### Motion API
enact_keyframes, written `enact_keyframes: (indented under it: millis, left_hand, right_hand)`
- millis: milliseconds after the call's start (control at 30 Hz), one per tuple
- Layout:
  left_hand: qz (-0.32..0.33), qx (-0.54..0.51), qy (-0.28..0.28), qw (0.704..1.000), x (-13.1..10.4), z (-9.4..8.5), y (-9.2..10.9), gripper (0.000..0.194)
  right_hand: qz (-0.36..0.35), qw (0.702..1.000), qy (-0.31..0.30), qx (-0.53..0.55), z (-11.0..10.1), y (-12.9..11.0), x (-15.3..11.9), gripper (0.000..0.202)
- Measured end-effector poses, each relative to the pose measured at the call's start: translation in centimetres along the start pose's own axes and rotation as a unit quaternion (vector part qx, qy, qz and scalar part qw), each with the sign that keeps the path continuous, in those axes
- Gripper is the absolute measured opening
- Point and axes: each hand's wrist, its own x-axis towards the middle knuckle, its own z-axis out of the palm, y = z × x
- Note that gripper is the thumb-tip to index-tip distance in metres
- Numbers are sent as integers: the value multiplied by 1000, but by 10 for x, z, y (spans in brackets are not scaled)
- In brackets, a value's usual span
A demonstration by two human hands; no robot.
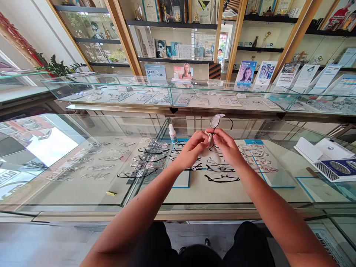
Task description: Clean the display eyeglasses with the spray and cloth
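The fingers of the left hand (193, 146) are closing on a pale cloth (205, 152), and those of the right hand (226, 146) are pinching the dark-rimmed eyeglasses (215, 121) near their middle. The eyeglasses are standing on end above the counter (91, 198), one lens pointing upward; I cannot tell how much of the other lens the cloth is covering.

In my judgement, the thin rim could be bending if the two hands are pressing against each other. The grip is looking small, so the eyeglasses could also be slipping and falling onto the black frames (221, 179) below. A wide move of the left hand could be knocking the spray bottle (172, 133), which is standing upright near it.

The counter is showing a glass top with many frames arranged in rows; at the right, a white box (328, 159) is lying open. Beyond, a second display case (119, 107) is running across the room, and behind it shelves (172, 24) are carrying pictures and trophies.
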Motion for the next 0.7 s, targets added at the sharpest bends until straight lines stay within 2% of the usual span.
enact_keyframes:
  millis: [133, 267, 367, 467, 567, 700]
  left_hand:
    - [15, -19, 42, 999, 0, 7, -5, 52]
    - [-1, -132, 61, 989, 0, 14, -8, 49]
    - [-48, -222, 84, 970, 0, 15, -8, 60]
    - [-122, -271, 81, 952, 1, 13, -8, 70]
    - [-172, -290, 69, 939, 1, 10, -8, 69]
    - [-192, -325, 78, 923, 1, 8, -10, 63]
  right_hand:
    - [10, 1000, -10, 16, 2, -1, -1, 47]
    - [8, 1000, -18, 16, 5, -4, -3, 47]
    - [18, 999, -16, 27, 6, -3, -4, 47]
    - [17, 999, -20, 44, 6, 0, -4, 44]
    - [5, 998, -34, 58, 5, 1, -3, 40]
    - [-5, 997, -43, 65, 5, 0, -3, 38]
